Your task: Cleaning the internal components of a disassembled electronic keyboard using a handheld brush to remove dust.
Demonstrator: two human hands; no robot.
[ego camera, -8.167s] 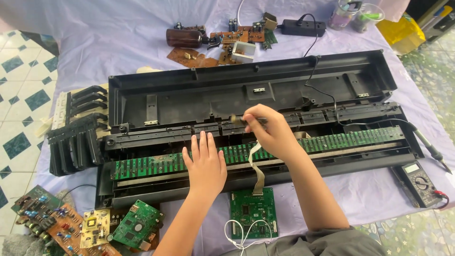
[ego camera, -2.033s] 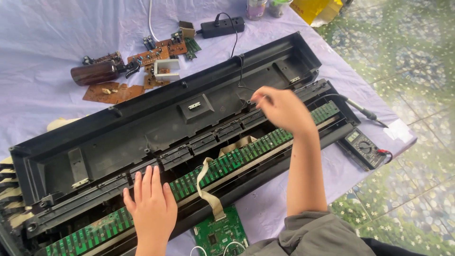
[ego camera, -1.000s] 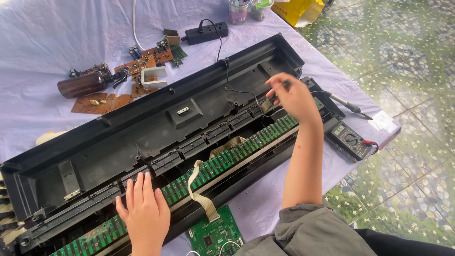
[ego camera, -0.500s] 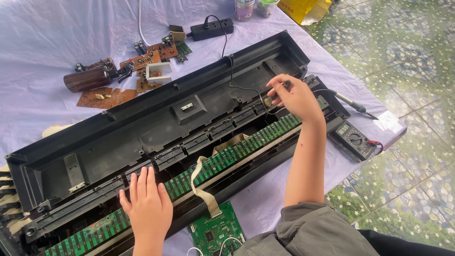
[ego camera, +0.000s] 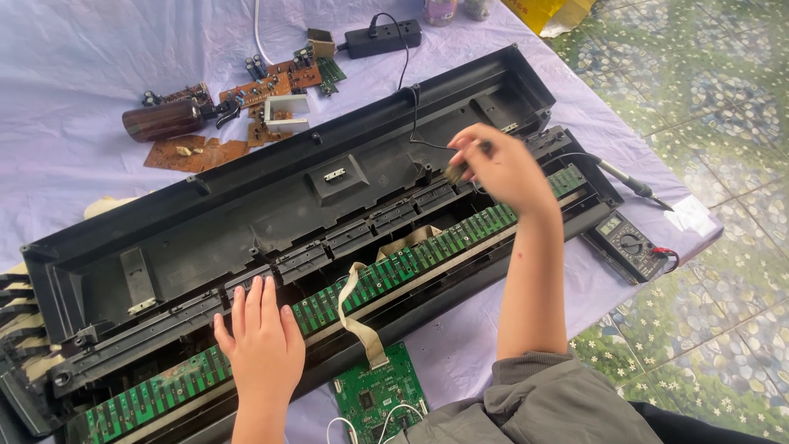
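cloth-covered table (ego camera: 99, 74) bearing opened keyboard (ego camera: 271, 214)

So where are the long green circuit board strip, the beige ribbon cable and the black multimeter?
long green circuit board strip (ego camera: 427, 255): head view, middle of its top face.
beige ribbon cable (ego camera: 349, 304): head view, mid-length.
black multimeter (ego camera: 629, 244): head view, on its dial.

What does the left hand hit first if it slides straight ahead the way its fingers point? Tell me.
The left hand lies flat on the long green circuit board strip, fingers pointing away from the person. Straight ahead it would likely first meet the black plastic ridge of the opened keyboard casing, though depth is uncertain.
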